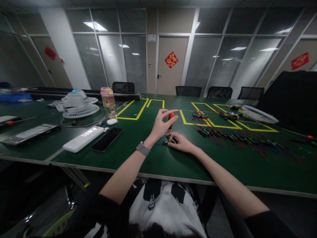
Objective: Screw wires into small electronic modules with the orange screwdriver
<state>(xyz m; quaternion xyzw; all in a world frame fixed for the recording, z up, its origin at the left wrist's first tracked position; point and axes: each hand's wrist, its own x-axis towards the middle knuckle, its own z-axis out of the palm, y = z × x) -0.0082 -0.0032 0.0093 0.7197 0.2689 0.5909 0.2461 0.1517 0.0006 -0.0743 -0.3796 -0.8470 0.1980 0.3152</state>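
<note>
My left hand [162,124] is raised over the green table [148,158], fingers pinched round the orange handle of a small screwdriver [171,119] held upright. A watch sits on that wrist. Just below, my right hand [180,142] rests on the table with fingers closed on a small dark part [174,140], where the screwdriver tip points. Blue wire shows beside the part.
Red, green and black wired parts [232,137] are spread to the right, inside and beside yellow tape boxes. To the left lie a black phone [107,139], a white power bank [83,138], a pink-lidded bottle [108,102], a white mouse and fan parts [79,105]. Chairs line the far side.
</note>
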